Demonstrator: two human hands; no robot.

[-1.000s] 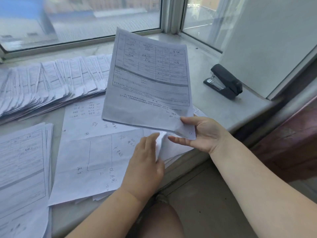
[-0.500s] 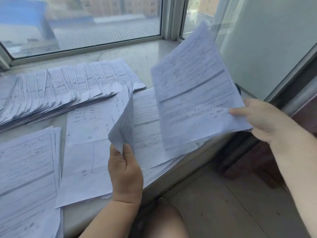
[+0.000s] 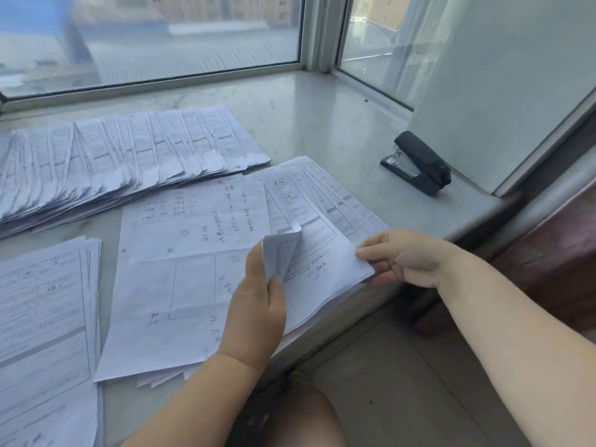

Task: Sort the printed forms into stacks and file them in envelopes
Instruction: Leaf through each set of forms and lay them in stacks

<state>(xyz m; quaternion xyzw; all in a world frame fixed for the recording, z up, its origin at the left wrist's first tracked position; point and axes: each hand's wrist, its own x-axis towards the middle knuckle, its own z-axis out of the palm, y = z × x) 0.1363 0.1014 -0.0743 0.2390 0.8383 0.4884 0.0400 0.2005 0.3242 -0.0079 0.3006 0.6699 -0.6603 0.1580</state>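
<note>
sorting partly done, no envelope in sight on the windowsill [image 3: 322,117].

fanned printed forms [image 3: 129,156] lay along the far side, a squared stack [image 3: 45,317] sat at the near left, and handwritten sheets [image 3: 180,253] lay in the middle; filing looked not yet begun. left hand [image 3: 254,314] pinched the curled corner of the top form [image 3: 309,253] of the near right pile, while right hand [image 3: 403,256] gripped that pile's right edge, thumb on top, fingers below.
</note>
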